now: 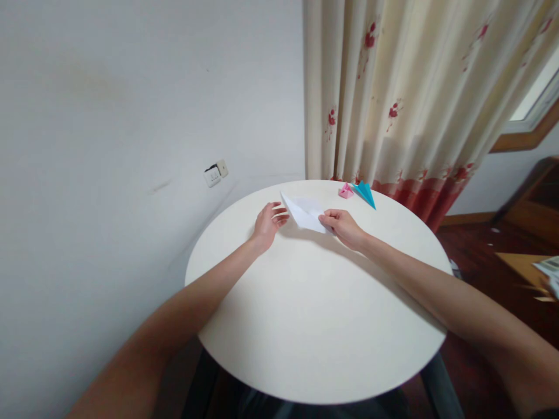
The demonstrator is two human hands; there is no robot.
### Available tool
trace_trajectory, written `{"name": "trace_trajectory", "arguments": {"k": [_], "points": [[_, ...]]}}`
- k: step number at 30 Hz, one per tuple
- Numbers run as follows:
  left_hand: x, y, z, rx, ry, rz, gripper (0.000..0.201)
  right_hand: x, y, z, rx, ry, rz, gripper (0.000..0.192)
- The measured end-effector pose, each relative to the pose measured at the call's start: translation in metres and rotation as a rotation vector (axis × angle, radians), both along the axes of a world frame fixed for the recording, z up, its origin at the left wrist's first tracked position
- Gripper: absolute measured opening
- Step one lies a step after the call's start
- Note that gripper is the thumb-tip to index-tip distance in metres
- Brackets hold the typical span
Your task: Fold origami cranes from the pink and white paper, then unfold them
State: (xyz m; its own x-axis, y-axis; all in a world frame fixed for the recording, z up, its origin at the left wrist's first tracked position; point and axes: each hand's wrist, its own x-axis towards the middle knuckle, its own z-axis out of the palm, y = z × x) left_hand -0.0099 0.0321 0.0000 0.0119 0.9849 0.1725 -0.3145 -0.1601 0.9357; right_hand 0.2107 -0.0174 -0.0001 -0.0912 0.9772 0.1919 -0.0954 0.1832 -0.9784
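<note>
A white sheet of paper [304, 214], creased and partly folded, is held up over the round white table [323, 326]. My right hand [345, 228] pinches its right end between thumb and fingers. My left hand [269, 226] is beside the paper's left edge with its fingers apart; the fingertips come close to the edge, and I cannot tell whether they touch it. Beyond my right hand, a small pink folded-paper piece [346, 191] sits near the far rim of the table. Right of it lies a blue paper plane [365, 194].
Behind the table are a white wall with a socket [212, 176] and a cream curtain [406, 105] with red flowers. To the right, a cardboard box [524, 269] with papers stands low, over a dark red floor.
</note>
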Motion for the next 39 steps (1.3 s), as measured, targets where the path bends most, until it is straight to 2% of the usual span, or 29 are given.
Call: {"name": "trace_trajectory", "arguments": {"k": [2, 5, 7, 10, 13, 17, 22, 26, 29, 32, 36, 38, 39], "points": [[0.005, -0.007, 0.000, 0.119, 0.100, 0.040, 0.034, -0.005, -0.002, -0.001, -0.004, 0.065, -0.089, 0.029], [0.017, -0.025, -0.004, 0.381, 0.379, 0.201, 0.052, -0.014, -0.004, -0.005, -0.008, 0.156, -0.184, 0.026], [0.026, -0.037, -0.007, 0.519, 0.519, 0.224, 0.046, -0.021, -0.007, -0.009, -0.015, 0.199, -0.210, 0.025], [0.035, -0.049, -0.011, 0.607, 0.683, 0.129, 0.030, -0.031, -0.011, -0.014, -0.027, 0.223, -0.198, 0.024], [0.038, -0.051, -0.015, 0.590, 0.724, 0.077, 0.029, -0.036, -0.015, -0.016, -0.018, 0.232, -0.149, 0.023], [0.037, -0.046, -0.020, 0.561, 0.699, 0.060, 0.034, -0.039, -0.018, -0.015, -0.025, 0.228, -0.044, 0.034], [0.037, -0.042, -0.023, 0.482, 0.586, 0.043, 0.052, -0.043, -0.022, -0.016, 0.030, 0.201, 0.080, 0.037], [0.038, -0.037, -0.025, 0.400, 0.518, -0.007, 0.069, -0.043, -0.020, -0.019, 0.015, 0.154, 0.091, 0.039], [0.036, -0.030, -0.025, 0.350, 0.565, 0.035, 0.059, -0.042, -0.019, -0.021, -0.003, 0.119, 0.083, 0.038], [0.031, -0.022, -0.026, 0.288, 0.644, 0.056, 0.032, -0.042, -0.018, -0.020, -0.042, 0.068, 0.029, 0.030], [0.021, -0.011, -0.027, 0.223, 0.681, 0.127, 0.029, -0.034, -0.015, -0.017, -0.138, -0.073, -0.091, 0.026], [0.015, -0.007, -0.025, 0.238, 0.706, 0.154, 0.029, -0.025, -0.011, -0.013, -0.135, -0.162, -0.220, 0.034], [0.013, -0.006, -0.024, 0.249, 0.728, 0.163, 0.030, -0.019, -0.009, -0.011, -0.078, -0.201, -0.317, 0.041]]}}
